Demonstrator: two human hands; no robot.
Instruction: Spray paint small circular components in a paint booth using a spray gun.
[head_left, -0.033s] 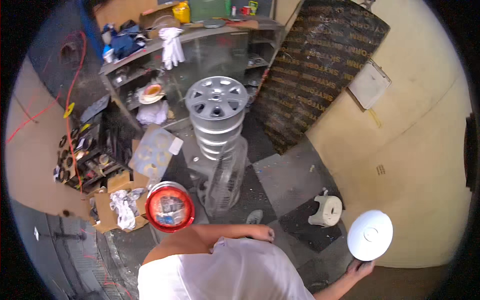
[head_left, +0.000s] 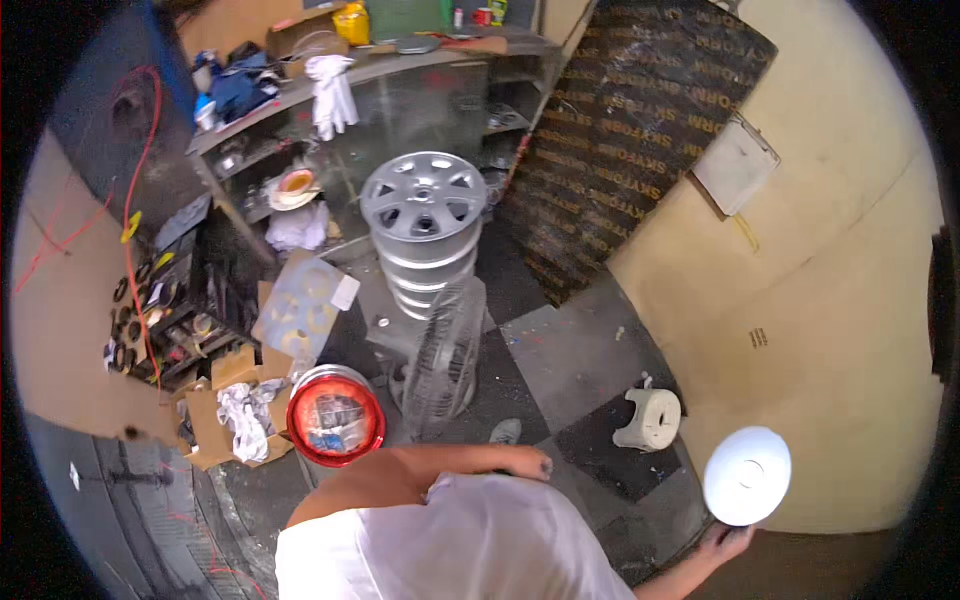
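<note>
At the right, my right hand (head_left: 728, 540) is closed under a round white disc (head_left: 748, 475) with a small ring at its centre, perhaps a lid. Whatever the fingers grip beneath it is hidden, and the fingertips look dark. Bent across my front, my left forearm ends in my left hand (head_left: 526, 462), whose fingers are curled in with dark tips. I cannot make out whether anything is in them. Ahead on the floor stands a stack of silver wheel rims (head_left: 424, 197). A tilted, caged round thing like a fan (head_left: 443, 350) stands just before it.
Left of me are a red-rimmed round container (head_left: 378, 440) and a cardboard box (head_left: 205, 440) with white rags. A pale stool (head_left: 658, 418) stands right of my feet. A dark printed board (head_left: 640, 140) leans on the wall near a clipboard (head_left: 735, 170). Shelving (head_left: 415, 110) lines the back.
The view has shifted slightly, so the room's things sit a little further left. The white disc and my right hand are slightly further right. Both hands keep their hold.
</note>
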